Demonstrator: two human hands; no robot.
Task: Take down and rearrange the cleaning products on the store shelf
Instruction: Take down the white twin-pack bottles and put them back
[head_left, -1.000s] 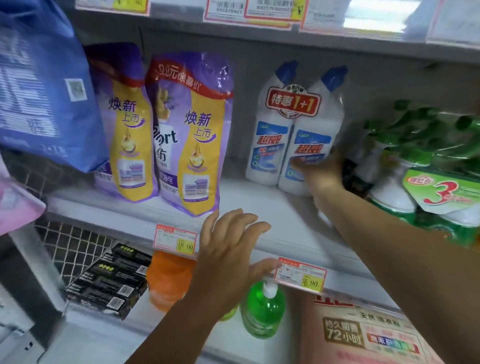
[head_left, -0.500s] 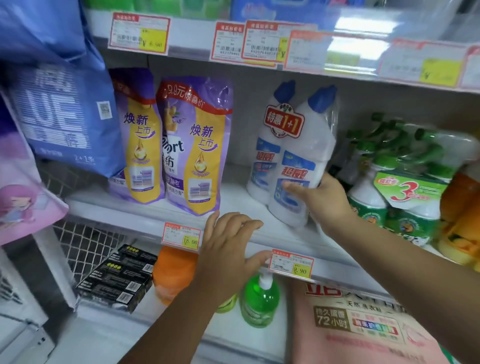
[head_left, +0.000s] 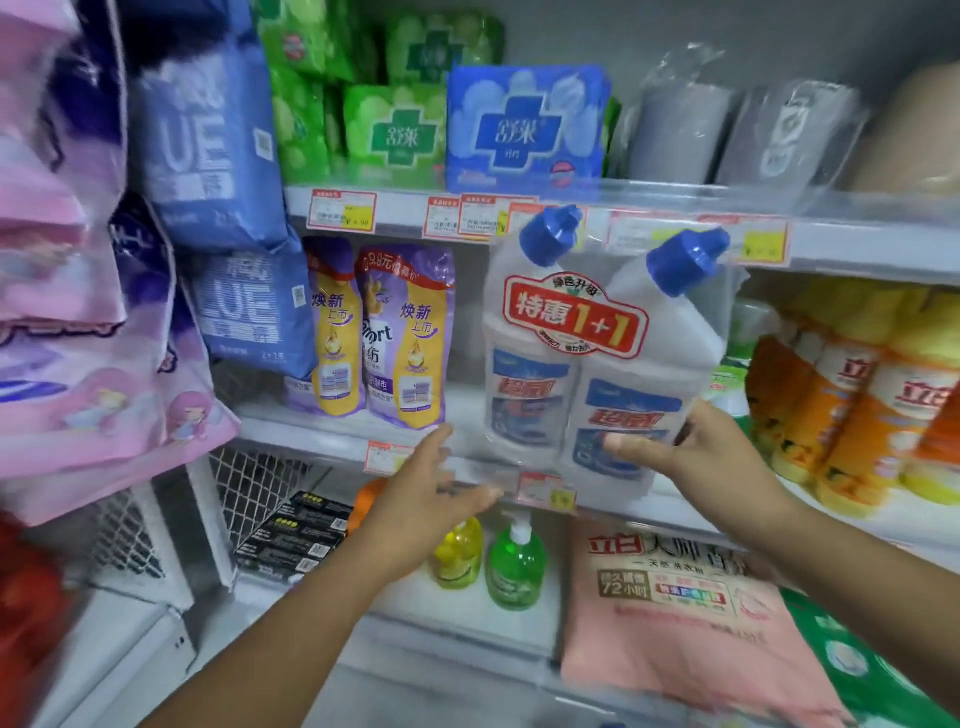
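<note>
A twin pack of white toilet-cleaner bottles (head_left: 597, 364) with blue caps and a red "1+1" label hangs in the air in front of the middle shelf (head_left: 322, 428). My right hand (head_left: 696, 457) grips its lower right side, thumb across the front. My left hand (head_left: 426, 499) is open, fingers spread, just left of and below the pack, not touching it. Two purple-and-yellow softener pouches (head_left: 405, 332) stand on the shelf to the left.
Orange and yellow bottles (head_left: 857, 395) crowd the shelf at right. Blue bags (head_left: 208, 156) and pink packs (head_left: 78, 364) hang at left. Below are green and yellow pump bottles (head_left: 514, 566), black boxes (head_left: 291, 535) and a pink detergent bag (head_left: 675, 613). Green and blue packs fill the top shelf.
My right hand has lifted the twin pack off the shelf, up and toward me. My left hand left the shelf edge and rose toward the pack. The view tilted upward.
</note>
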